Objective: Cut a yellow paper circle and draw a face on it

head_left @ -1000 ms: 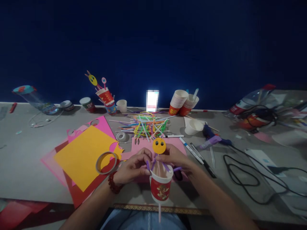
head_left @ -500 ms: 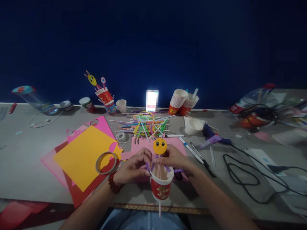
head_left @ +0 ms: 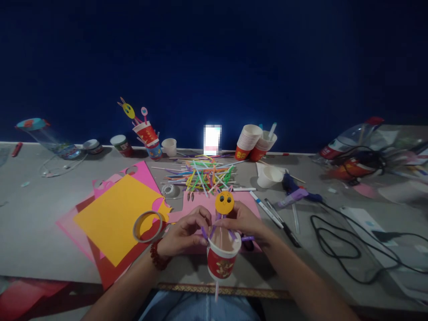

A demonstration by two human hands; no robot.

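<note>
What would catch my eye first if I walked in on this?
Probably the yellow disc with two big eyes, above a red-and-white cup between the left hand and right hand. Beyond them lies a heap of bright straws, with a glowing, pixelated rectangle behind it, against the dark blue wall.

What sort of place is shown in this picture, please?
Probably a craft table, though what kind of room it stands in cannot be told: a pile of colourful straws, sheets of coloured paper, and a red paper cup with a yellow face above it suggest this.
</note>
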